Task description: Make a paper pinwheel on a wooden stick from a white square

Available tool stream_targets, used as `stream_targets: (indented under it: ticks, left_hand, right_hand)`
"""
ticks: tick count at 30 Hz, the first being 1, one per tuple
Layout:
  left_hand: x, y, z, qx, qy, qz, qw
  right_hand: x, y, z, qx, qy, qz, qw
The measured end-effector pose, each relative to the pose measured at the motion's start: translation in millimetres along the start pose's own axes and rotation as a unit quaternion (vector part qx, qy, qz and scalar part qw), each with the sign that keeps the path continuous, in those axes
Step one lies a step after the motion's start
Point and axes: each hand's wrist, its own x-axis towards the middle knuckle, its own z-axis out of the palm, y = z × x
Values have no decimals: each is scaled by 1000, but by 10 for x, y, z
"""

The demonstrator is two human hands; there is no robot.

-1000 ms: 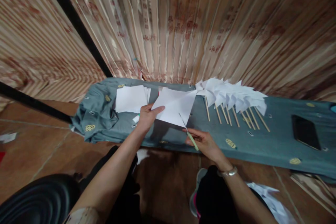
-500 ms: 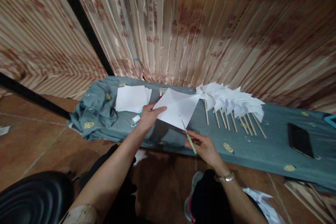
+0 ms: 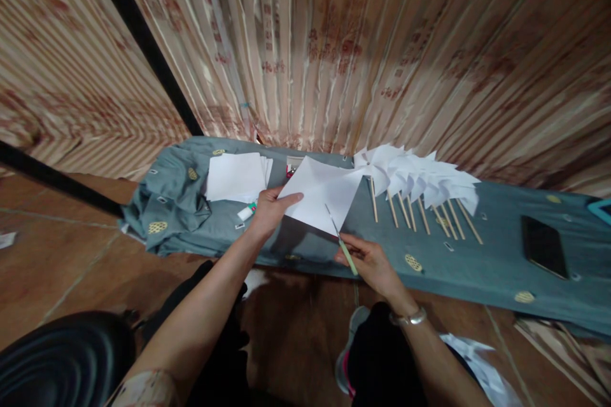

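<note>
Between my two hands is a white square sheet of paper (image 3: 317,187), raised over the cloth-covered bench. My left hand (image 3: 273,208) pinches its left corner, thumb on top. In my right hand (image 3: 367,259) is a pair of scissors (image 3: 347,253) with a pale green handle, its blade lying over the sheet's lower right corner. Some of the right fingers are hidden behind the handle. A stack of white paper (image 3: 236,178) lies left of the held sheet, with a glue stick (image 3: 247,210) close to my left wrist.
Several paper pinwheels (image 3: 415,175) on wooden sticks lie overlapping on the grey-green cloth (image 3: 353,261). A black phone (image 3: 544,247) is farther right. A small box (image 3: 292,165) sits behind the sheet. A round black stool (image 3: 67,356) stands at lower left, and white paper (image 3: 482,365) lies low at right.
The scissors have tilted slightly, and their handle and my right hand sit a little higher in view. The left hand keeps its pinch on the sheet. The whole view has shifted slightly.
</note>
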Motion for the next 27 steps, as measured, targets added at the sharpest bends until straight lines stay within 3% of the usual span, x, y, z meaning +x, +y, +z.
stream_targets:
  ticks: [27]
  left_hand:
    - [-36,-24,55,7,-24,-47,999]
  right_hand:
    - [7,-98,2,-25,-24,1,999]
